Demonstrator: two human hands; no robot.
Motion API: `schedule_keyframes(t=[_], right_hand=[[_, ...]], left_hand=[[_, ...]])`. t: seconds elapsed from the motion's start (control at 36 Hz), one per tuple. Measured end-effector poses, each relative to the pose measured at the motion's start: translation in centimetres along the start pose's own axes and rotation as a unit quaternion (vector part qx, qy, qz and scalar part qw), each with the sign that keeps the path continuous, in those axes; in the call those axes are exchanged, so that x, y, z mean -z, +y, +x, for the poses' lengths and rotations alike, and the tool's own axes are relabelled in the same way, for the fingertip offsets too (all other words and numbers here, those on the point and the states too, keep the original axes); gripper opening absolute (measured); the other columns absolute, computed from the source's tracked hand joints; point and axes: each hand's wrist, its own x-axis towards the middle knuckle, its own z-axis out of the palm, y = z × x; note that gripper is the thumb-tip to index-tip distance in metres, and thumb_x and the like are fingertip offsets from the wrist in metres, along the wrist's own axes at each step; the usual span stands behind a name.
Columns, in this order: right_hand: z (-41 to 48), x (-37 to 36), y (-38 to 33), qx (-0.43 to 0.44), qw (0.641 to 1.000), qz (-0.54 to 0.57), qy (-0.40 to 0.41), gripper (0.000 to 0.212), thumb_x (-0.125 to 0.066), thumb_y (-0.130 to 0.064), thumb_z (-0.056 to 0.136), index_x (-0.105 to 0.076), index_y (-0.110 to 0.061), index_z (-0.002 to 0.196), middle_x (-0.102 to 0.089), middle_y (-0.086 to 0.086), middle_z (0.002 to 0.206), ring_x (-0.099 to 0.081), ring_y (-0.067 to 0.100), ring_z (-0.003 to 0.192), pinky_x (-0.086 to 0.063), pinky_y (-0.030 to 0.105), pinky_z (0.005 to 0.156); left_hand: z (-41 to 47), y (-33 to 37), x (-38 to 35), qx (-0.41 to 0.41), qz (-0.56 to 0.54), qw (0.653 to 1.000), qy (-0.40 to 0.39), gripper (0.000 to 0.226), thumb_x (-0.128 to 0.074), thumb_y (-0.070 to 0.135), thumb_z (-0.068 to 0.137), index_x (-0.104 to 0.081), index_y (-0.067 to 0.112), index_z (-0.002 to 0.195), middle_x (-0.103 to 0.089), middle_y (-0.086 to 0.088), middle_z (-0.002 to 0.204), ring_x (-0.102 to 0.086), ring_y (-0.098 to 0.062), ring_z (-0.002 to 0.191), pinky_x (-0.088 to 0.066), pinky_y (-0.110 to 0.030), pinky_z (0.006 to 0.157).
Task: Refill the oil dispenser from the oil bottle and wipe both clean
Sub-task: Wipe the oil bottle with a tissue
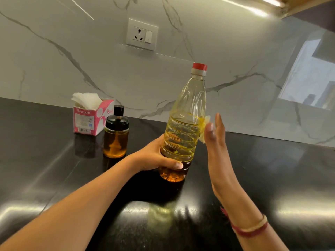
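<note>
1. Step in hand: wiping the oil bottle (183, 127). The refill looks done, judging by the oil dispenser (116, 140), which stands upright on the worktop (272, 178) with its black lid (117, 120) on and amber oil filling most of the glass.

2. The oil bottle leans slightly to the right, its red cap (199, 67) on. Its base is down at the worktop, though I cannot tell whether it rests there or is lifted just clear. It sits to the right of the dispenser, near it but not touching.

3. The left hand (155, 156) grips the bottle low on its body, fingers wrapped round the far side and thumb across the front.

4. The right hand (215, 142) is flat, with its fingers (220, 124) straight and together. It presses a crumpled tissue (202, 138) against the bottle's right flank at about mid-height; the tissue shows only at the edges of the palm.

5. A pink tissue box (87, 122) with sheets poking out stands behind the dispenser, by the wall.

6. Next move, as I judge it: slide the tissue along the ribbed side while the left hand steadies or turns the bottle, so that every face and the neck are covered. The plastic is likely slick with oil, so the lower grip needs to be firm. I cannot tell whether the dispenser has been wiped.
</note>
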Motion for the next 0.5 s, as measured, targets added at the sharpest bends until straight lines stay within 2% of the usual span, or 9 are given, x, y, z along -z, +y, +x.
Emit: schedule_keyframes(t=[0.03,0.08,0.11,0.14,0.17,0.25,0.33,0.42,0.5], right_hand=[[0.1,0.1,0.1,0.004,1.0,0.018,0.004,0.122,-0.034,-0.102,0.04,-0.005,-0.05,0.147,-0.03,-0.05,0.117,-0.034,-0.04,0.094,-0.028,0.005,0.08],[0.8,0.4,-0.3,-0.022,0.997,0.067,-0.019,0.115,-0.035,-0.1,0.047,-0.015,-0.046,0.147,-0.037,-0.032,0.14,-0.037,-0.018,0.122,-0.027,0.018,0.1],[1.2,0.5,-0.4,-0.036,0.995,0.087,-0.026,0.101,-0.033,-0.095,0.056,-0.023,-0.046,0.143,-0.034,-0.02,0.148,-0.035,-0.004,0.131,-0.024,0.024,0.106],[1.5,0.6,-0.6,-0.043,0.993,0.104,-0.024,0.081,-0.031,-0.087,0.065,-0.026,-0.048,0.135,-0.035,-0.014,0.148,-0.036,0.002,0.132,-0.023,0.026,0.106],[1.5,0.6,-0.7,-0.043,0.992,0.113,-0.018,0.068,-0.031,-0.078,0.071,-0.025,-0.05,0.133,-0.039,-0.015,0.144,-0.039,0.003,0.128,-0.024,0.025,0.105],[0.5,0.5,0.2,-0.023,0.993,0.116,-0.003,0.073,-0.04,-0.07,0.077,-0.029,-0.042,0.143,-0.042,-0.023,0.138,-0.045,-0.004,0.124,-0.032,0.021,0.103],[-0.6,0.0,1.1,0.012,0.994,0.105,0.038,0.054,-0.052,-0.047,0.086,-0.043,-0.034,0.138,-0.054,-0.02,0.131,-0.053,-0.01,0.114,-0.045,0.009,0.087],[-1.0,-0.4,1.1,0.084,0.991,0.024,0.097,0.032,-0.053,-0.017,0.094,-0.051,-0.023,0.126,-0.061,-0.013,0.123,-0.056,-0.005,0.113,-0.046,0.009,0.087],[-1.3,-0.3,1.0,0.189,0.967,-0.089,0.144,0.023,-0.056,-0.012,0.093,-0.054,-0.016,0.115,-0.063,-0.018,0.111,-0.061,-0.008,0.101,-0.048,0.008,0.078]], left_hand=[[0.0,-0.1,0.0,0.0,-0.001,1.0,0.0,0.079,-0.087,0.01,0.072,-0.045,0.028,0.137,-0.069,0.009,0.12,-0.066,-0.006,0.111,-0.054,-0.016,0.082],[0.1,-0.1,0.1,0.0,-0.004,1.0,0.002,0.079,-0.086,0.008,0.072,-0.044,0.028,0.137,-0.07,0.013,0.116,-0.066,-0.003,0.108,-0.053,-0.013,0.079],[0.1,-0.1,0.1,0.0,-0.006,1.0,0.0,0.079,-0.086,0.007,0.072,-0.044,0.028,0.136,-0.071,0.014,0.114,-0.066,-0.002,0.107,-0.052,-0.012,0.078],[0.1,-0.2,0.1,-0.001,-0.008,1.0,-0.002,0.078,-0.085,0.007,0.072,-0.044,0.029,0.135,-0.071,0.016,0.113,-0.066,-0.001,0.106,-0.052,-0.011,0.077],[0.2,-0.2,0.1,-0.003,-0.008,1.0,-0.003,0.077,-0.085,0.006,0.072,-0.045,0.031,0.133,-0.071,0.018,0.111,-0.066,0.001,0.105,-0.052,-0.01,0.076],[0.2,-0.2,0.0,-0.011,-0.001,1.0,-0.006,0.074,-0.085,0.006,0.073,-0.045,0.037,0.127,-0.07,0.024,0.11,-0.066,0.003,0.104,-0.051,-0.009,0.076],[0.3,-0.3,0.1,-0.012,0.002,1.0,-0.003,0.075,-0.086,0.009,0.073,-0.045,0.037,0.129,-0.069,0.02,0.113,-0.066,0.001,0.107,-0.051,-0.01,0.078],[0.3,-0.3,0.1,-0.012,0.006,1.0,-0.002,0.078,-0.088,0.014,0.071,-0.045,0.036,0.132,-0.069,0.017,0.116,-0.065,-0.001,0.109,-0.053,-0.012,0.079],[0.3,-0.2,0.0,-0.012,0.007,1.0,-0.004,0.083,-0.088,0.019,0.067,-0.044,0.032,0.136,-0.069,0.013,0.118,-0.065,-0.004,0.111,-0.054,-0.018,0.086]])
